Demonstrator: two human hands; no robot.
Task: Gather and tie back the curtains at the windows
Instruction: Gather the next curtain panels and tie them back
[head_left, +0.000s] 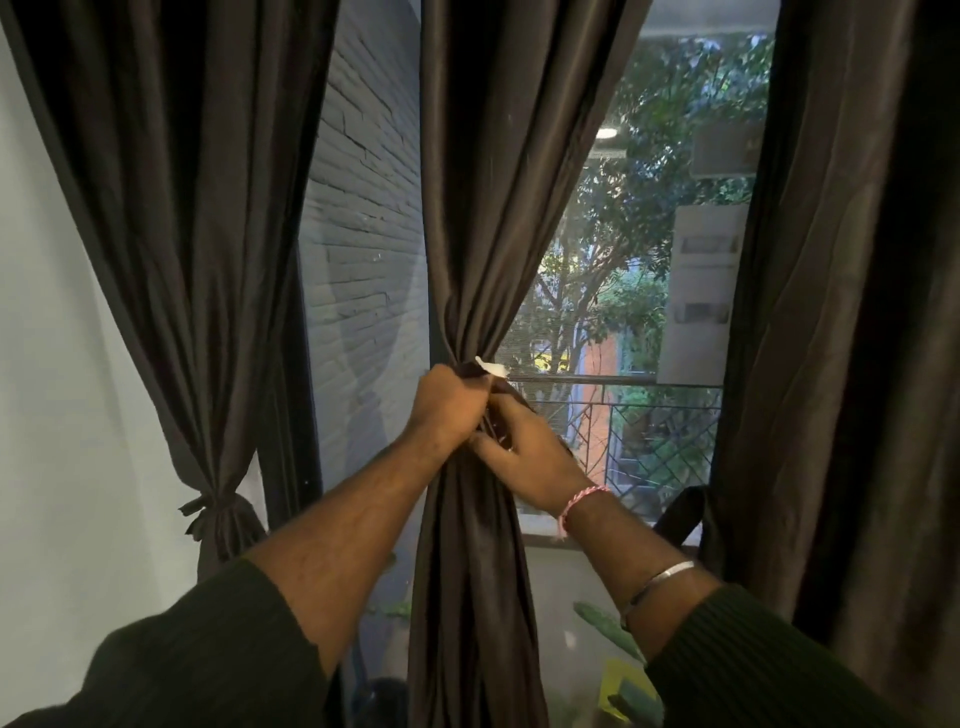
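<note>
1. Left hand (448, 410) clenched round the gathered middle curtain (483, 218), at its narrowest point.
2. Right hand (524, 457) touches the left, fingers pinching the dark tie band (511, 396) at the bunch.
3. White tag (491, 367) sticks up just above the left hand.
4. Left curtain (182, 208) already tied low, knot (208, 512) beside the wall.
5. Right curtain (852, 312) hangs loose.
6. Window (623, 260) behind shows trees and railing.
</note>
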